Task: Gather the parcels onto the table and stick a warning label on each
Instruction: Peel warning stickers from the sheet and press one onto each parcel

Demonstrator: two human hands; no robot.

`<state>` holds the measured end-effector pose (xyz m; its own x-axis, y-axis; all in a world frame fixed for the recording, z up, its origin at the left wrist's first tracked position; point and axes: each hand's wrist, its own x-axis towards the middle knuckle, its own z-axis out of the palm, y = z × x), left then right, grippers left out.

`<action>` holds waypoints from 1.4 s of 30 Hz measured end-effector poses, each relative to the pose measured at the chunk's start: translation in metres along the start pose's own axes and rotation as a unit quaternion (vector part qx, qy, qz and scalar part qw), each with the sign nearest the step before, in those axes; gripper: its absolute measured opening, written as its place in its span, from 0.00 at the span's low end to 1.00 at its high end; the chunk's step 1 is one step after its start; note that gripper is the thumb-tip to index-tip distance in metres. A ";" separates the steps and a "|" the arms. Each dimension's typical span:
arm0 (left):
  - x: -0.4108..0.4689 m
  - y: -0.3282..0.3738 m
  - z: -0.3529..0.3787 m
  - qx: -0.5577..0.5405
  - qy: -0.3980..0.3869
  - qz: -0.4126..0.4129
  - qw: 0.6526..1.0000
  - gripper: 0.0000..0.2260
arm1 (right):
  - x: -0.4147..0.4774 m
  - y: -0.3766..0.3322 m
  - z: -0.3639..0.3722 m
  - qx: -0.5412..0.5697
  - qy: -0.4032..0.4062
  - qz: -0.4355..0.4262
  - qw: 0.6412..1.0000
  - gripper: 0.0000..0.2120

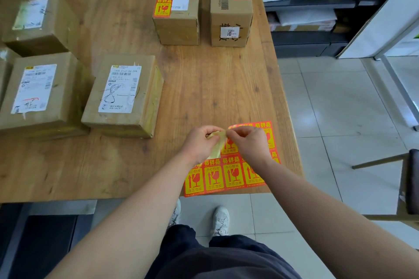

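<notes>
A red and yellow sheet of warning labels (226,176) lies at the table's near right edge. My left hand (201,142) pinches the sheet's pale backing, folded up at the top corner. My right hand (247,140) pinches a label at that same corner, partly lifted. Two upright parcels at the far side, a short one (179,27) and a tall one (231,13), each carry a warning label. Three parcels on the left, a near one (122,115), one at the edge (43,120) and a far one (36,41), show only white shipping labels.
The wooden table (204,88) ends at my right over a tiled floor (328,120). Dark shelves (306,7) with more packages stand behind it. A chair (408,183) is at the right edge. My feet show below the table.
</notes>
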<state>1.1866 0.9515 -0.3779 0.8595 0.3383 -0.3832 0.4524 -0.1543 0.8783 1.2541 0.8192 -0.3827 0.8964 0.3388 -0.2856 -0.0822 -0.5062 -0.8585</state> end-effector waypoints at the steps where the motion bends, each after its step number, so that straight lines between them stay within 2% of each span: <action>1: 0.000 0.000 0.000 0.000 -0.002 0.002 1.000 0.07 | 0.000 0.000 0.000 0.001 -0.006 -0.002 1.000 0.06; 2: -0.001 0.000 0.001 -0.001 -0.001 0.004 1.000 0.07 | -0.001 0.000 -0.001 0.002 -0.012 -0.004 1.000 0.04; 6: -0.002 0.002 0.004 -0.007 0.004 0.017 1.000 0.08 | 0.000 0.000 -0.002 -0.010 -0.025 -0.010 1.000 0.09; 17: 0.003 0.001 0.002 0.040 -0.008 0.015 0.999 0.13 | -0.002 0.003 -0.005 -0.028 -0.045 -0.015 0.998 0.07; 20: 0.006 -0.001 0.003 0.088 0.034 0.032 0.995 0.11 | 0.002 0.003 -0.006 -0.042 -0.025 0.006 0.999 0.11; 22: 0.009 -0.003 -0.001 0.113 0.084 0.039 0.989 0.10 | 0.004 0.005 -0.010 -0.047 -0.015 0.031 0.998 0.10; 27: 0.012 -0.011 -0.008 0.251 0.145 0.029 0.957 0.12 | 0.005 0.009 -0.017 -0.056 -0.046 0.069 0.995 0.07; 29: 0.011 -0.015 -0.006 0.339 0.153 0.055 0.927 0.12 | 0.006 0.007 -0.019 -0.061 -0.052 0.073 0.994 0.07; 32: 0.005 -0.022 -0.002 0.443 0.142 0.118 0.877 0.04 | 0.007 0.005 -0.019 -0.068 -0.050 0.068 0.994 0.08; 36: -0.003 -0.031 -0.004 0.520 0.110 0.120 0.839 0.24 | 0.008 0.002 -0.020 -0.083 -0.065 0.060 0.993 0.07; 42: -0.008 -0.031 -0.003 0.519 0.082 0.098 0.845 0.27 | 0.006 -0.001 -0.029 -0.053 -0.102 0.085 0.990 0.08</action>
<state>1.1652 0.9567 -0.4011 0.9363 0.3221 -0.1402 0.3427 -0.9252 0.1631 1.2722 0.7983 -0.3713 0.7666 0.3891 -0.5108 -0.1685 -0.6457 -0.7448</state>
